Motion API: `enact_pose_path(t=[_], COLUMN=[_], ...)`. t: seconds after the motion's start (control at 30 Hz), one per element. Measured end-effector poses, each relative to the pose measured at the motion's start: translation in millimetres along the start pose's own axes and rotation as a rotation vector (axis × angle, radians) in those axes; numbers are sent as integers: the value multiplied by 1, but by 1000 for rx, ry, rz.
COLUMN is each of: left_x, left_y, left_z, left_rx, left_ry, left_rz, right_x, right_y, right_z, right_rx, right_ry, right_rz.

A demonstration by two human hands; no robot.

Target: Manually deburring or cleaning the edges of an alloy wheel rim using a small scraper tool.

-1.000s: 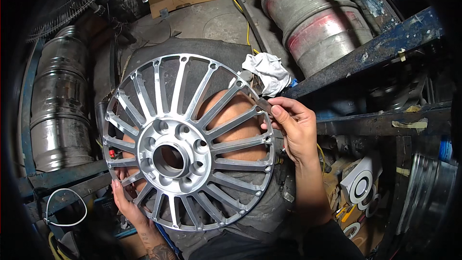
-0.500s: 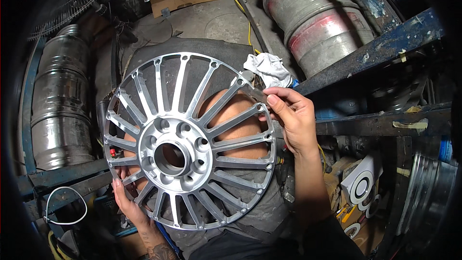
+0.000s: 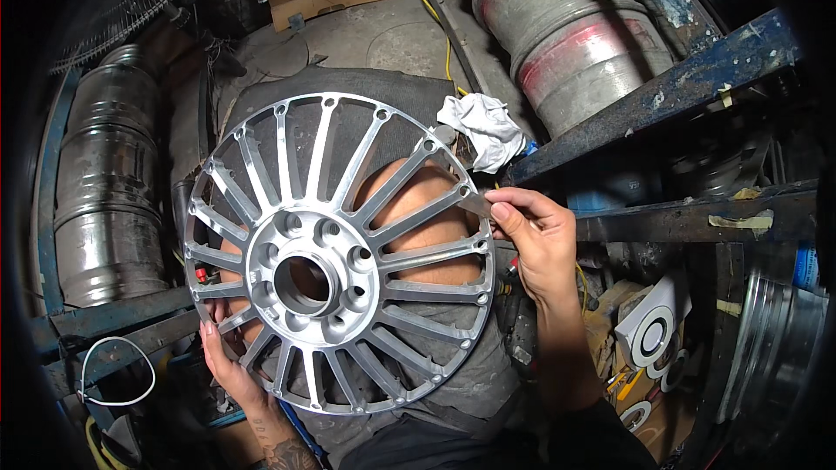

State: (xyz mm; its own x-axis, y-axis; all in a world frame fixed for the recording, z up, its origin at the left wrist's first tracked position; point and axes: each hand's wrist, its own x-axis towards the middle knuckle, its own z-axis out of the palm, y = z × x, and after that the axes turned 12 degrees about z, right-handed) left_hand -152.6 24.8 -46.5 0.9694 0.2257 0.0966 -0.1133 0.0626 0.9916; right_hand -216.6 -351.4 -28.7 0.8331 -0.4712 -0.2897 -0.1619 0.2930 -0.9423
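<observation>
In the head view, the left hand's (image 3: 232, 376) fingers gripped one silver alloy wheel face (image 3: 370, 277), eight round holes ringing its hub. The right hand's (image 3: 542, 235) thumb and fingers pinched one thin grey strip (image 3: 475, 204) at the opposite rim; one white rag (image 3: 488, 133) lay beyond those fingers.

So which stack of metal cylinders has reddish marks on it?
The upper-right stack, right of the white rag: pinkish-red patches streak its dull grey metal, while the left stack shows shiny metal without red.
</observation>
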Motion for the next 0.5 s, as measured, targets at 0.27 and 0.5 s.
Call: enact_pose_path(t=[0.27, 0.5], left_x=[1, 0], left_y=[2, 4], left_z=[1, 3], left_rx=[-5, -25], left_ry=[13, 28], left_rz=[-31, -29], right_x=[-21, -13], right_y=[12, 18], right_z=[-4, 1], right_rx=[-47, 31], right_ry=[57, 96], right_rz=[-37, -41])
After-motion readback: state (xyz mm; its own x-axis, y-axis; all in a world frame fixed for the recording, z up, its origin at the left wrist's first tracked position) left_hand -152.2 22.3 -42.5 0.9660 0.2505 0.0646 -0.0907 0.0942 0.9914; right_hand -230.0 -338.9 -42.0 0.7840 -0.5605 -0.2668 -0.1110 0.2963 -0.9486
